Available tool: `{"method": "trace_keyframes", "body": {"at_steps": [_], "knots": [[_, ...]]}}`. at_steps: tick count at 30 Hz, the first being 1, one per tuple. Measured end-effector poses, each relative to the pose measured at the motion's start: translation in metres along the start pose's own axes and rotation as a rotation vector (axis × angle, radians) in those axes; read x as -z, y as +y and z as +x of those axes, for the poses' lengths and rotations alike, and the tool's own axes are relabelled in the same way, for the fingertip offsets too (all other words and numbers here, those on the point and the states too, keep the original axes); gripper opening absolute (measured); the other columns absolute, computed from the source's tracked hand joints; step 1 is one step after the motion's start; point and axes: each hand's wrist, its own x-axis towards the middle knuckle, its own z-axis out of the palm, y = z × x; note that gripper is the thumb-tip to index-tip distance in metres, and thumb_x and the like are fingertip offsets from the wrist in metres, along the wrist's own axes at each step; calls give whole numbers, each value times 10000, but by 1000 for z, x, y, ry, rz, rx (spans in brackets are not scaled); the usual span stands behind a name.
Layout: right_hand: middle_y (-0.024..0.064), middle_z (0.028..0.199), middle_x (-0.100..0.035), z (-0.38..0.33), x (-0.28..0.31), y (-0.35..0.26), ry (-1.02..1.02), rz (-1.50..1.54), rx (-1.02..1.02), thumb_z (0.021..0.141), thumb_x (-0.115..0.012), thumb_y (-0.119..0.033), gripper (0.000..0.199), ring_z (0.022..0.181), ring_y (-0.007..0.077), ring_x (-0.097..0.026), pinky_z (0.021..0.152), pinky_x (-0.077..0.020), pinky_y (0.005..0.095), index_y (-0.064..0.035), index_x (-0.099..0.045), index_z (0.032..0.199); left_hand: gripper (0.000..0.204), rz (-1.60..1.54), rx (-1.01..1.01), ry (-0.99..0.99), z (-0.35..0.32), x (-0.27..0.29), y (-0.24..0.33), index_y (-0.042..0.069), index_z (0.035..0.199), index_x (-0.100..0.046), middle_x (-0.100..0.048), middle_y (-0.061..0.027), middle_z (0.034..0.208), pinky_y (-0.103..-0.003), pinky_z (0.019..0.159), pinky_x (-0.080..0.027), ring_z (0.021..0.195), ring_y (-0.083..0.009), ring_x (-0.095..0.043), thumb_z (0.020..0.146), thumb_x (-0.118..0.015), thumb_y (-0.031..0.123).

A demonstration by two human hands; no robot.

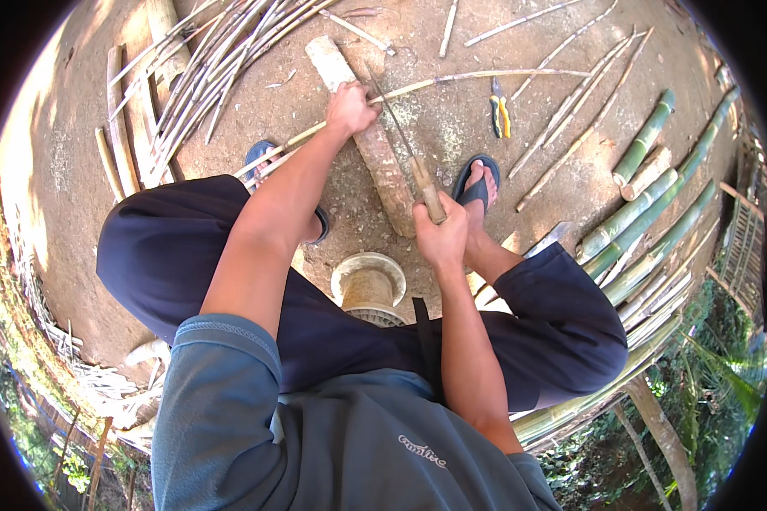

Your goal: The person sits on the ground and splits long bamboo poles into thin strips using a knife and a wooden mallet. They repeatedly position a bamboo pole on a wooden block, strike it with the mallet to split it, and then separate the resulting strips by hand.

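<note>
My left hand point(352, 109) is closed around a long thin pale stick point(464, 78), pressing it across the upper part of a rough log point(385, 175). The log lies on the ground between my feet. My right hand point(443, 232) grips the wooden handle of a long narrow blade point(398, 128). Its dark edge crosses the stick just right of my left hand. The blade is seen nearly edge-on, so I cannot tell whether it is a knife or a saw.
A heap of thin sticks point(222, 72) lies at the far left. Pliers with yellow and black handles point(500, 115) rest right of the log. Green bamboo poles point(643, 140) and loose sticks point(601, 119) lie on the right. A round pale stool-like object point(369, 283) stands between my legs.
</note>
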Motion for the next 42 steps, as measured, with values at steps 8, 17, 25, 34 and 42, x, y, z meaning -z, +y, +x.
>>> {"method": "trace_keyframes", "body": {"at_steps": [8,17,25,34,42], "knots": [[50,606,-580,5,3,4,10,-5,12,797,-605,-113,123,575,99,-533,560,-437,284,-3,-658,800,259,-68,-18,-156,12,7,-8,159,1091,-738,-668,-64,1137,-476,1108,-256,1162,-282,-461,879,-648,278],[75,604,-605,2,11,-9,-5,-75,64,786,-614,-78,89,553,122,-563,555,-451,298,-8,-666,794,362,-6,-63,-408,38,27,-13,165,1205,-689,-657,-89,1236,-462,1059,-328,1138,-287,-540,925,-627,385],[74,616,-614,-4,20,-29,-5,-99,62,789,-616,-64,76,568,125,-573,570,-458,300,-11,-669,802,454,-264,35,-566,26,45,8,63,1262,-628,-653,-143,1235,-395,1037,-438,1158,-284,-605,988,-519,409],[20,641,-578,8,5,-4,-25,5,7,813,-594,-73,93,606,98,-530,593,-437,271,-12,-663,823,396,-7,-174,-146,16,5,-14,96,1269,-592,-582,-173,1302,-465,1099,-356,1253,-348,-494,1034,-379,333],[7,651,-578,13,-3,13,-44,35,-32,819,-595,-82,99,619,74,-520,591,-432,257,-14,-665,836,336,222,-394,87,11,9,-20,76,1051,-639,-479,-76,1241,-482,1086,-286,1307,-280,-360,1023,-410,321]]}}
